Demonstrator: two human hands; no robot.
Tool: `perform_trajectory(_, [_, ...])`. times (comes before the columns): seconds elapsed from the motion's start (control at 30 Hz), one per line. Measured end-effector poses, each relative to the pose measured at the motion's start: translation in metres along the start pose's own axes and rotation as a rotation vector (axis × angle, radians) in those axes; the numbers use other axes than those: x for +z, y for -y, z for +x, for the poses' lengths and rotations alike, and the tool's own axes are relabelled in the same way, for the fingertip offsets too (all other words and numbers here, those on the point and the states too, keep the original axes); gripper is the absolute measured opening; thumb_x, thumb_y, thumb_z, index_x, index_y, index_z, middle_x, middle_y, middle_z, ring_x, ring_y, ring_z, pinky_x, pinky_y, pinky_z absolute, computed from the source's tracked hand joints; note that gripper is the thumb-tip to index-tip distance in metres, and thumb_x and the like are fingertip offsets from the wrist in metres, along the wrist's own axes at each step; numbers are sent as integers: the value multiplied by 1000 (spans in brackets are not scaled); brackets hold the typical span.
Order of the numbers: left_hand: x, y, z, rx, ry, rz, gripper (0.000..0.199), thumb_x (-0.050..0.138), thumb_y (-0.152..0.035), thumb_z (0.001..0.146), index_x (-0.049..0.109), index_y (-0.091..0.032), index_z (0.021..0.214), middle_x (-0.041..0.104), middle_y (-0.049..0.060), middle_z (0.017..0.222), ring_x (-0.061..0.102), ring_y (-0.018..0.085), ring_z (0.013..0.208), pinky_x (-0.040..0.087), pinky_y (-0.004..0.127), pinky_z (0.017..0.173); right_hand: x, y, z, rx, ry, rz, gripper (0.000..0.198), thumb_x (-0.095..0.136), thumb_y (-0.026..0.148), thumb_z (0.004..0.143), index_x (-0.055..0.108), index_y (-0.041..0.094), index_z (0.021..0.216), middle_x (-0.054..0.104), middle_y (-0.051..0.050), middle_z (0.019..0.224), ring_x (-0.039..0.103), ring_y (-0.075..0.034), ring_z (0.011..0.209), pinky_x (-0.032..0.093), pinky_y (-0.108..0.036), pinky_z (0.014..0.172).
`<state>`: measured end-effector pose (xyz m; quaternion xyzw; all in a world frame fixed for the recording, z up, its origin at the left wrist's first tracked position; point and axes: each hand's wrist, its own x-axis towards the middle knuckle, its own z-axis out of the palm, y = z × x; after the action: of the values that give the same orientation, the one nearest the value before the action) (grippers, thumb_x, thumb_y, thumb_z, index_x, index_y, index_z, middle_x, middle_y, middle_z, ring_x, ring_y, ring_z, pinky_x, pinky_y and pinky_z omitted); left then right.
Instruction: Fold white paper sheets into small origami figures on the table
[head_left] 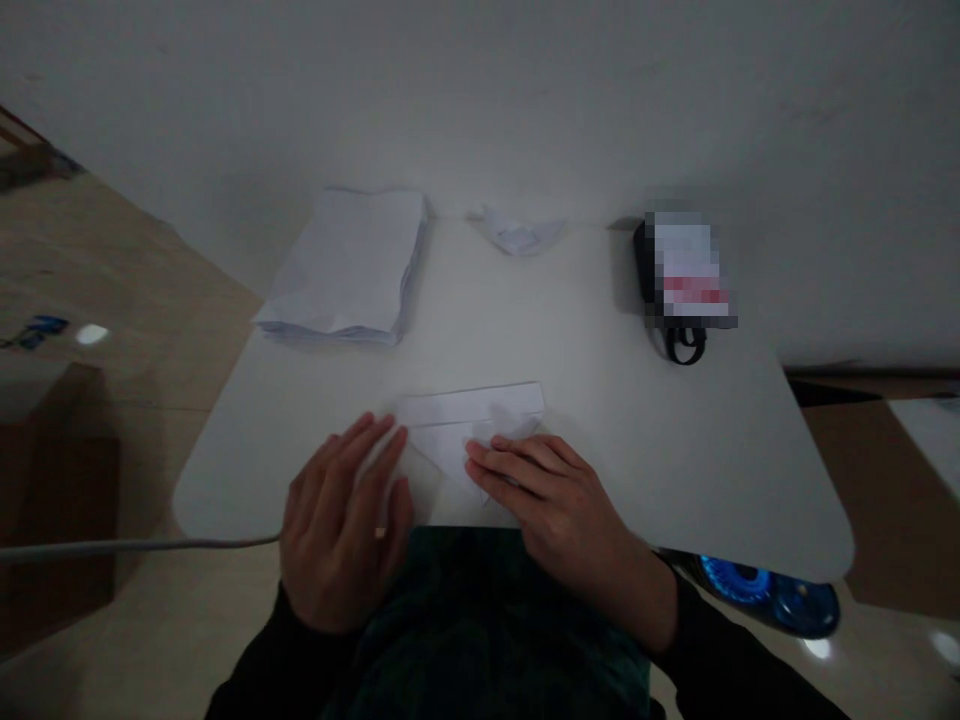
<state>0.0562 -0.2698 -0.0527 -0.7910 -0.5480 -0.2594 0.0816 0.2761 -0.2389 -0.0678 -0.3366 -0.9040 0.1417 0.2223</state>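
Observation:
A partly folded white sheet of paper [469, 415] lies at the near edge of the white table [675, 440]. My left hand [341, 525] rests flat on its left side, fingers spread and pointing up the table. My right hand [551, 500] presses flat on the paper's right folded part, fingertips toward the middle. Neither hand grips the sheet; both hold it down against the table top.
A stack of white sheets [349, 270] sits at the far left of the table. A small folded paper piece [517, 235] lies at the far edge by the wall. A dark object with a strap [679, 290] stands at the far right. A grey cable [142, 546] runs at left.

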Motion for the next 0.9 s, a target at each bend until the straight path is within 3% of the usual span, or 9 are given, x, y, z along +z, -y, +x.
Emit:
perform_trajectory(0.1, [8,-20,-11,238,-5,-199,39,59,0,76,61,-10,114,69,12,109,61,24,112,49,39,95,-1,0,1,10,5,43,44,45,3,87,55,17,127,58,-3,134,50,-21,118,43,-40,94])
perform_trajectory(0.17, [15,-32,-16,266,3,-265,38,59,0,76,62,-9,113,70,12,108,62,23,111,51,38,94,-3,0,3,23,0,78,42,46,3,87,58,18,125,59,-3,133,50,-21,116,43,-40,94])
perform_trajectory(0.3, [23,-37,-20,220,8,-299,41,58,0,76,61,-9,115,70,12,110,62,23,111,51,37,92,-6,0,5,51,10,126,43,44,1,86,59,18,124,60,-2,131,52,-21,112,43,-39,93])
perform_trajectory(0.5, [13,-20,-13,172,4,-178,32,63,-10,76,64,-13,108,71,11,106,64,27,107,50,40,86,-6,2,5,70,31,121,45,42,0,86,58,17,125,59,-1,132,50,-21,113,42,-39,94])
perform_trajectory(0.7, [17,-16,18,-111,7,13,5,66,-19,79,64,-19,84,70,7,97,64,26,99,48,42,84,-14,10,8,48,107,6,43,45,7,90,52,13,131,57,-6,133,51,-23,114,43,-40,96])
perform_trajectory(0.8, [24,-14,37,-116,114,-132,3,62,-22,83,62,-19,84,66,8,108,60,24,104,48,40,88,-22,-4,18,35,138,-21,36,47,13,92,57,15,127,60,-8,128,53,-23,109,45,-40,93])
perform_trajectory(0.9, [27,-10,51,-133,202,-217,11,64,-29,83,61,-20,88,62,7,114,56,24,107,47,42,91,-26,-32,33,60,53,11,24,52,24,93,67,17,110,65,-9,116,55,-22,101,47,-39,89])
